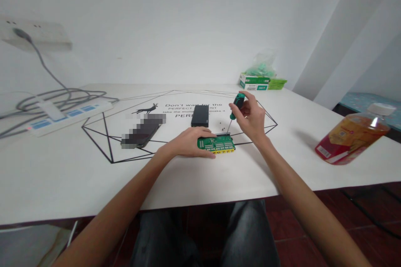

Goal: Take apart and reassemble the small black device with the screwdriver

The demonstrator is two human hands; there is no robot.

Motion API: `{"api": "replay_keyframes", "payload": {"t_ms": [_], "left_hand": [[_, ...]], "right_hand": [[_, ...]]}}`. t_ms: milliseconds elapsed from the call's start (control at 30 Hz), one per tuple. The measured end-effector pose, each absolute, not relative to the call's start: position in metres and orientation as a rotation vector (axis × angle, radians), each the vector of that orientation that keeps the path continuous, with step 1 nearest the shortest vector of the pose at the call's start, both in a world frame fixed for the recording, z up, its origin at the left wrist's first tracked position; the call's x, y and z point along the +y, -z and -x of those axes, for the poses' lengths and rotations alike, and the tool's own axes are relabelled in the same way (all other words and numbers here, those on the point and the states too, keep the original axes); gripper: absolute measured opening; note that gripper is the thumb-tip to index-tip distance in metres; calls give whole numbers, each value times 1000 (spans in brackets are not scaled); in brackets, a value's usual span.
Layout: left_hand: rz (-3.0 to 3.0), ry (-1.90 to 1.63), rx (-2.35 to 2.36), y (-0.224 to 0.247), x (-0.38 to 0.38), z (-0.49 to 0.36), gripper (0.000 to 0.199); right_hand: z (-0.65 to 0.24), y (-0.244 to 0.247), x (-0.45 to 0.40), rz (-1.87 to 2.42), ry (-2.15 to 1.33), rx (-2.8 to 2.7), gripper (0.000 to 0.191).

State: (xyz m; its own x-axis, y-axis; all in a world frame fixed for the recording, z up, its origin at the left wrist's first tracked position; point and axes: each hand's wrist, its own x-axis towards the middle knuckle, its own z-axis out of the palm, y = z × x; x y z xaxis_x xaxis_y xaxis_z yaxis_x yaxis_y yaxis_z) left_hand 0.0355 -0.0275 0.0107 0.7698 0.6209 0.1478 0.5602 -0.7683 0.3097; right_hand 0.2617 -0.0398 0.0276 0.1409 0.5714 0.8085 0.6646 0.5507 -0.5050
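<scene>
A green circuit board (221, 143) with a yellow strip along its near edge lies on the white table. My left hand (191, 142) grips its left end, fingers on top and thumb along the near side. In my right hand (252, 116) is a screwdriver (238, 103) with a green and black handle, held tilted. Its thin shaft points down to the board's far right edge, where a dark strip runs. Several tiny screws (222, 128) lie just behind the board. A black rectangular case (200, 116) rests beyond my left hand.
A dark phone-like object (144, 131), partly pixelated, lies left of my hands. Farther left are a power strip (70, 114) and coiled cables. A drink bottle (354, 133) stands at the right. Green and white boxes (255, 81) with a plastic bag sit against the back wall.
</scene>
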Motion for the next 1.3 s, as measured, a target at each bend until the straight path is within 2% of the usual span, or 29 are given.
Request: {"api": "replay_keyframes", "payload": {"t_ms": [267, 400, 533, 833, 1000, 1300], "left_hand": [[-2723, -372, 871, -11, -27, -36, 70], [-2712, -402, 841, -11, -26, -37, 66], [-2688, -416, 814, -12, -27, -37, 64], [-2690, -402, 839, -12, -27, -36, 65], [-2705, -387, 857, -11, -28, -38, 71], [-2704, -455, 866, -10, -32, -43, 63]], "right_hand": [[-259, -32, -45, 1092, 69, -1544, 41], [-256, -35, -45, 1129, 193, -1555, 47], [-251, -38, -40, 1117, 293, -1663, 37], [-243, -38, -13, 1161, 483, -1756, 39], [-240, -34, -8, 1137, 503, -1732, 37], [-235, -34, -13, 1143, 535, -1690, 35]]}}
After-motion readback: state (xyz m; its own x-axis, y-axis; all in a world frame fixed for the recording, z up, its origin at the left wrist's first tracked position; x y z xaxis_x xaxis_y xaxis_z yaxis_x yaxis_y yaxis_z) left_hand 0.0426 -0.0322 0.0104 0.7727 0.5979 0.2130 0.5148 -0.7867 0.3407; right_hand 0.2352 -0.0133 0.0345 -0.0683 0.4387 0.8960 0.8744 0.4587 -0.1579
